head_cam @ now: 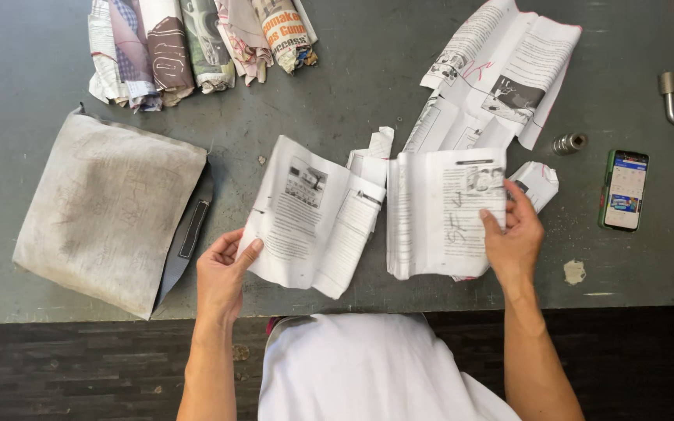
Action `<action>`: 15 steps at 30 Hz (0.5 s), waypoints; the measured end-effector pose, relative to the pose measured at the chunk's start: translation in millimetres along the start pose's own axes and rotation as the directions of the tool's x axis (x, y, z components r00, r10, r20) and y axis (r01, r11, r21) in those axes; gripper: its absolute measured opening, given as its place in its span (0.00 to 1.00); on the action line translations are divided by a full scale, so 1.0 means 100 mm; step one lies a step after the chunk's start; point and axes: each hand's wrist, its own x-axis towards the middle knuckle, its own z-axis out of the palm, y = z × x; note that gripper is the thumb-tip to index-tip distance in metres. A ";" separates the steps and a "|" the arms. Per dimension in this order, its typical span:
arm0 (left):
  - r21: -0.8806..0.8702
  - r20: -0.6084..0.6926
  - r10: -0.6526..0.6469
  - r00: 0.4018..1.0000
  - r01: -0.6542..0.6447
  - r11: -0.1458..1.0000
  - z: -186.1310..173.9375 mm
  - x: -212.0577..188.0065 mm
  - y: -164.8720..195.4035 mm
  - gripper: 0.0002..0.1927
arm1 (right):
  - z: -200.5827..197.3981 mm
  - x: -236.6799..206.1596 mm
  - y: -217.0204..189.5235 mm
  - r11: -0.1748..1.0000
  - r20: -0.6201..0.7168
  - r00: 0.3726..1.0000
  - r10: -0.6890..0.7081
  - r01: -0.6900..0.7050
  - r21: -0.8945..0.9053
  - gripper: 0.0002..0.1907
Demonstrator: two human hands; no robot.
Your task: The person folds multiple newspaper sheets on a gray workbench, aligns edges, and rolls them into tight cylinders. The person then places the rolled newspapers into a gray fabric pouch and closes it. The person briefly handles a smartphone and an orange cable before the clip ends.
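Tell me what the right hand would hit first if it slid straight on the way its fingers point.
Likely the small folded paper piece just beyond the right hand, whose fingers point up and away across the table; farther along lies the spread printed sheets. Depth is uncertain.

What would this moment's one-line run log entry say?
left hand: holds left printed sheet | right hand: holds right printed sheet | nearby: grey pad, rolled papers, phone

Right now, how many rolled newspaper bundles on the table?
5, side by side at the table's top left: bundle one, bundle two, bundle three, bundle four, bundle five. Overlaps may hide more.
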 end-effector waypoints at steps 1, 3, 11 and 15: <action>-0.031 0.015 -0.015 1.000 0.016 0.999 0.01 -0.01 -0.01 0.18 | -0.01 -0.01 -0.04 0.994 -0.050 0.996 -0.069 0.065 -0.083 0.29; -0.096 0.046 -0.038 0.998 0.042 0.994 0.08 -0.04 -0.02 0.18 | -0.01 -0.03 -0.20 0.927 -0.080 0.969 -0.232 0.195 -0.322 0.28; -0.359 0.401 0.010 0.916 0.147 0.922 0.91 -0.26 0.09 0.09 | 0.67 -0.76 -1.16 0.959 0.518 0.823 -0.234 0.108 0.261 0.57; -0.345 0.527 0.122 0.841 0.080 0.935 1.09 -0.37 0.33 0.07 | 0.82 -0.82 -1.38 0.894 0.391 0.857 -0.336 0.160 0.419 0.54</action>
